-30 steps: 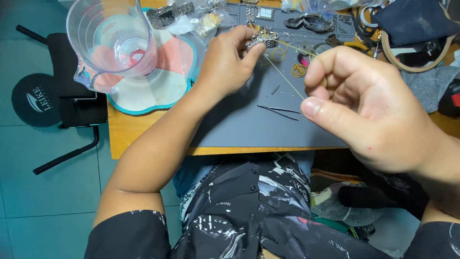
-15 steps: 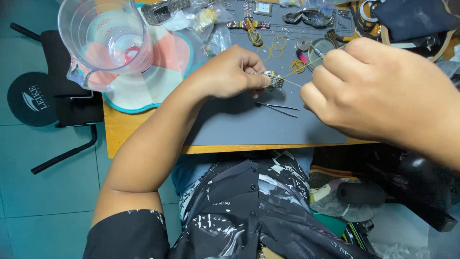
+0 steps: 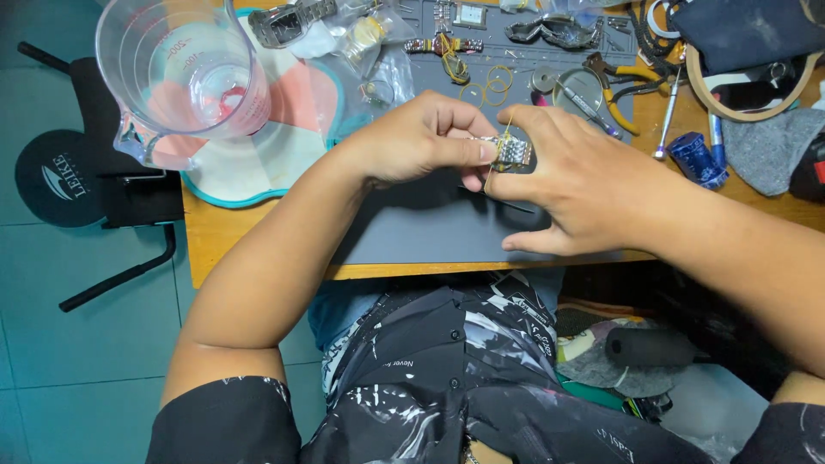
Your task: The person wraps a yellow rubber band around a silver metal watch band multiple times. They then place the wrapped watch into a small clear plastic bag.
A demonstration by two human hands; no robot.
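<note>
My left hand [image 3: 421, 142] is closed in a pinch on a short piece of metal watch bracelet [image 3: 513, 153], thumb and fingertips clamped on its left end. My right hand [image 3: 584, 185] meets it from 3 o'clock: index finger and thumb pinch the bracelet's right end, the other fingers spread flat and resting on the grey work mat [image 3: 430, 232]. A thin yellow pin or wire [image 3: 509, 125] stands up from the bracelet at 12 o'clock; I cannot tell which finger holds it. The bracelet sits just above the mat, at the centre of the desk, between both hands.

At 10 o'clock from my left hand stands a clear measuring jug [image 3: 176, 73], on a pink and white tray with a teal rim [image 3: 258, 167]. At 12 o'clock lie two brass rings [image 3: 486, 86] and a second bracelet strip [image 3: 444, 45]. At 1 o'clock from my right hand lie yellow-handled pliers [image 3: 620, 86], and at 2 o'clock a small blue cylinder [image 3: 696, 159]. The wooden table edge [image 3: 258, 249] runs at 6 o'clock.
</note>
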